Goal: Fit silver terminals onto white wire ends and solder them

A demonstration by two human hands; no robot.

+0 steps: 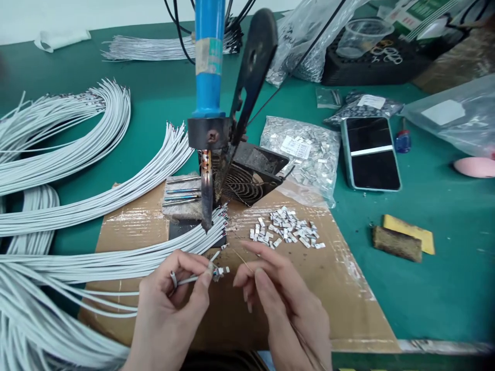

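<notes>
My left hand (170, 301) pinches a white cable (188, 280) between thumb and fingers, with a small metal connector (221, 271) at its tip. A thin strand of solder wire (242, 259) sticks out of my right hand (290, 304), whose thumb and fingers close on it just right of the connector. Above both hands a blue-handled soldering iron (211, 87) is clamped upright in a stand, its dark tip (207, 201) pointing down. A bundle of white cables (154, 264) lies behind my left hand, its stripped ends under the tip.
Loose small connectors (292, 226) lie on the cardboard (328, 288), with a bag of more (305, 154) behind. A small fan (247, 180) stands behind the iron. At right are a phone (371, 178) and a sponge (398, 243). Coiled cables (96, 149) fill the left.
</notes>
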